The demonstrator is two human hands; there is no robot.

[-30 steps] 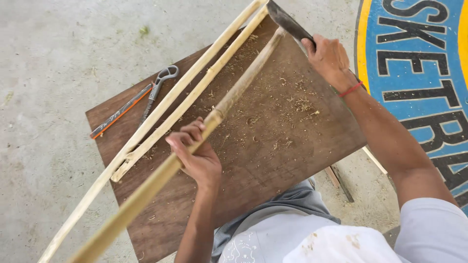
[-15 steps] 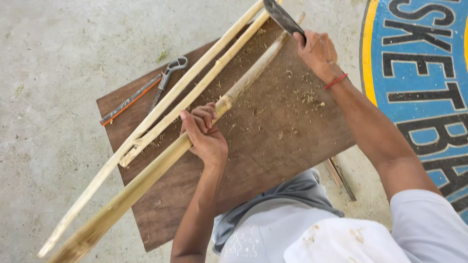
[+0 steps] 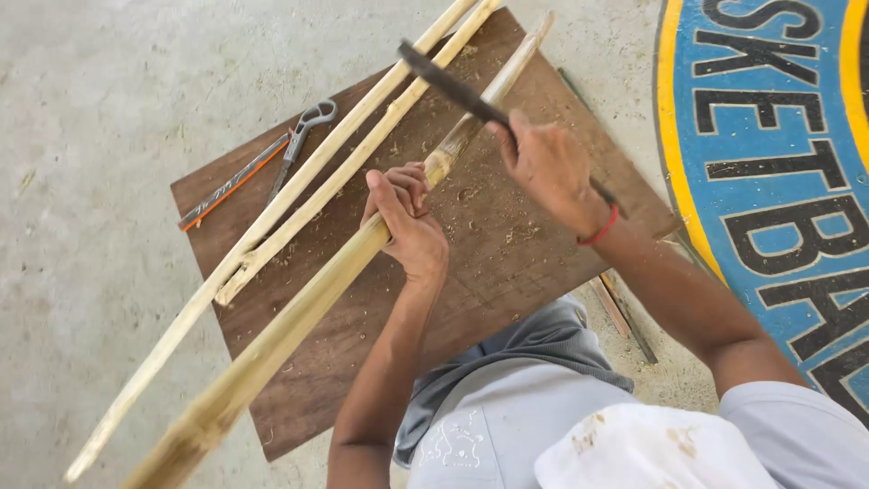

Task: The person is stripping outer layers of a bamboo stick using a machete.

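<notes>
1. Since the earlier frames, the right hand (image 3: 550, 172) has come down from the far edge of the brown wooden board (image 3: 534, 272), bringing the dark flat metal blade (image 3: 453, 86) with it.
2. It grips the blade's handle end with its fingers wrapped tight, and the blade now lies across the long pale bamboo pole (image 3: 299, 312), close to the left hand (image 3: 409, 226).
3. That left hand is closed around the pole near the board's middle, thumb up.
4. The pole runs from the board's far edge out past its near left corner.
5. Two thinner split bamboo strips (image 3: 317, 195) lie alongside, towards the board's left edge.
6. Grey metal pincers (image 3: 303, 131) and an orange-and-grey flat tool (image 3: 233, 181) lie by the far left corner.
</notes>
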